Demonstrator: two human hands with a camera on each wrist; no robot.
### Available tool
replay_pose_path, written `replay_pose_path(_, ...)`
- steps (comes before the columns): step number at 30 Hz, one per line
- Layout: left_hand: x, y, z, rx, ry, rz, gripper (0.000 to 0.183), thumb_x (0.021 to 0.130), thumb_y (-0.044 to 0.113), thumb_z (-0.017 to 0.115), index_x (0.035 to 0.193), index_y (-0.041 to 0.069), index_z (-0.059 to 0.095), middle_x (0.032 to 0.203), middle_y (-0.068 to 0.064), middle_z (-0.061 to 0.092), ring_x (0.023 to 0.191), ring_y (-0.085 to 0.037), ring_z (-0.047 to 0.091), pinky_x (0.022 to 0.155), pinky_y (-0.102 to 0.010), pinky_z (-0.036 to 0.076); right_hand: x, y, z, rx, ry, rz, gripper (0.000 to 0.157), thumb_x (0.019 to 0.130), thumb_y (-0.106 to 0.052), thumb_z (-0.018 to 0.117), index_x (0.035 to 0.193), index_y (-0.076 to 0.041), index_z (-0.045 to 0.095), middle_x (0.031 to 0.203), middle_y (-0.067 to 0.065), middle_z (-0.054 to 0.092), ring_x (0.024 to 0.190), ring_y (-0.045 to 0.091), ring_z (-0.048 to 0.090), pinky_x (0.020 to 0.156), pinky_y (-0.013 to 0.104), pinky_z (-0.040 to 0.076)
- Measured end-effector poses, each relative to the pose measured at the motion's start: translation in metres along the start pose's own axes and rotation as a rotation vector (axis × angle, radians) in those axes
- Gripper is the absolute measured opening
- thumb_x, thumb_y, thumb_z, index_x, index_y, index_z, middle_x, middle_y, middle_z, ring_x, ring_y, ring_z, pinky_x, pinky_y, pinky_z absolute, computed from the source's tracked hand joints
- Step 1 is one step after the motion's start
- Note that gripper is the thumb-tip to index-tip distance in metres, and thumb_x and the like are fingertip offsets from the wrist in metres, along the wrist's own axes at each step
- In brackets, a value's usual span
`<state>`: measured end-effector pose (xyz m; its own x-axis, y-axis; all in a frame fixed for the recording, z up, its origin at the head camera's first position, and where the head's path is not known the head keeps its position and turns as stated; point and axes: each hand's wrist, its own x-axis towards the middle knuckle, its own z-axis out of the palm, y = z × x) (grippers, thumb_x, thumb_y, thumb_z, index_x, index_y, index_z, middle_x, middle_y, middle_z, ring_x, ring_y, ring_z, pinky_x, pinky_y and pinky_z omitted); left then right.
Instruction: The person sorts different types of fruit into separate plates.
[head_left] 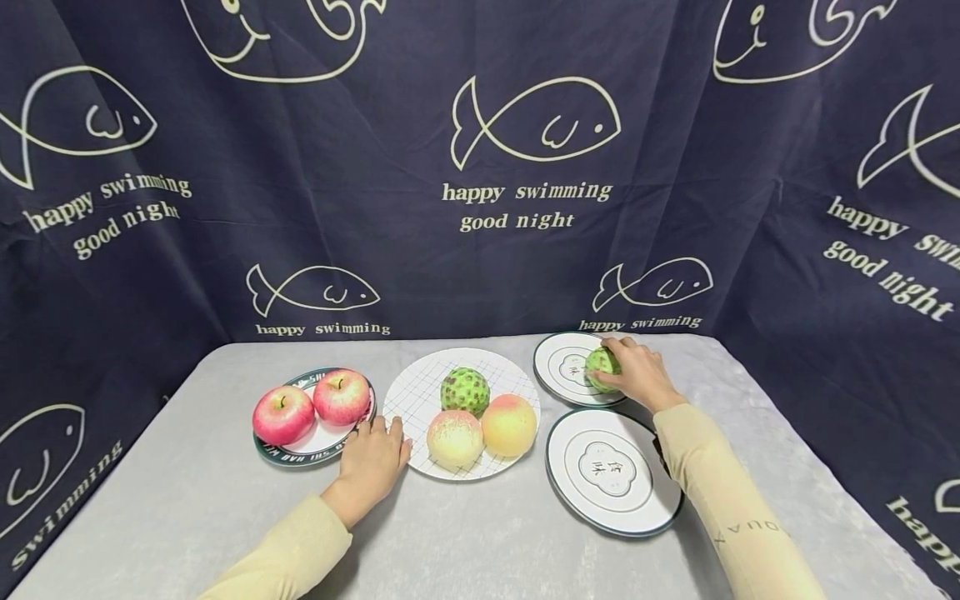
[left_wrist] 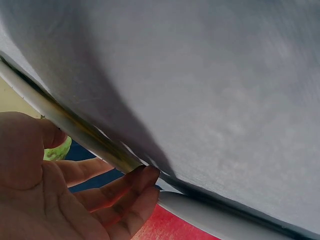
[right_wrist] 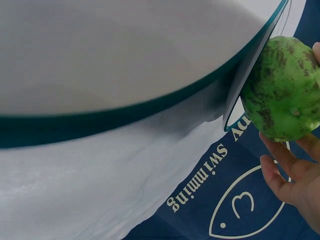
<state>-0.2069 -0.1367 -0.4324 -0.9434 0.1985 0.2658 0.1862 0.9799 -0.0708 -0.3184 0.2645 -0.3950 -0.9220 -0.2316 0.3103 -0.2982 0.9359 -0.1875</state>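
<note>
My right hand (head_left: 637,373) grips a green, knobbly sugar apple (head_left: 600,369) at the right side of the far white plate (head_left: 553,371). In the right wrist view the fingers curl round the fruit (right_wrist: 282,92), close against the plate's rim. Between the dark-rimmed plate (head_left: 276,454) and the round grid-patterned plate (head_left: 408,392) lies my left hand (head_left: 371,462), its fingers loosely bent and holding nothing. The left wrist view shows its fingertips (left_wrist: 150,175) at the plate edges; whether they touch both is unclear.
Two red apples (head_left: 342,398) sit on the dark-rimmed plate. A second sugar apple (head_left: 465,392) and two peaches (head_left: 455,439) lie on the grid-patterned plate. Another white plate (head_left: 566,483) stands near my right forearm. A dark blue fish-print curtain (head_left: 420,275) borders the grey-covered table (head_left: 465,542).
</note>
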Motion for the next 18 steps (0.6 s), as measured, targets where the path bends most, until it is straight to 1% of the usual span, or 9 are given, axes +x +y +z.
replay_pose_path(5,0.0001,0.0003,0.0000,0.002,0.018,0.002,0.039,0.088,0.033,0.053,0.111,0.002,0.059,0.092,-0.019,0.058,0.084,-0.036,0.056,0.068,-0.045,0.046,-0.0005,0.0007,-0.0003,0.006,-0.011,0.019,0.060,0.077,-0.035,0.070,0.124,-0.004,0.049,0.114,0.026,0.054,0.090,0.045,0.057,0.073,0.056,0.040)
replay_pose_path(12,0.0003,0.0007,0.0000,0.001,-0.010,0.001,0.040,0.089,0.033,0.052,0.112,0.002,0.058,0.093,-0.019,0.057,0.086,-0.037,0.055,0.069,-0.046,0.046,-0.0004,-0.0010,-0.0009,-0.002,-0.017,0.028,0.060,0.078,-0.035,0.068,0.124,-0.004,0.048,0.115,0.027,0.053,0.090,0.046,0.057,0.072,0.056,0.040)
replay_pose_path(18,0.0006,0.0006,-0.0005,0.003,-0.008,0.000,0.040,0.089,0.033,0.052,0.112,0.002,0.058,0.093,-0.019,0.057,0.086,-0.037,0.055,0.069,-0.046,0.046,0.0000,-0.0020,-0.0006,-0.011,-0.031,0.044,0.059,0.080,-0.035,0.066,0.125,-0.004,0.046,0.116,0.029,0.052,0.092,0.047,0.055,0.071,0.056,0.040)
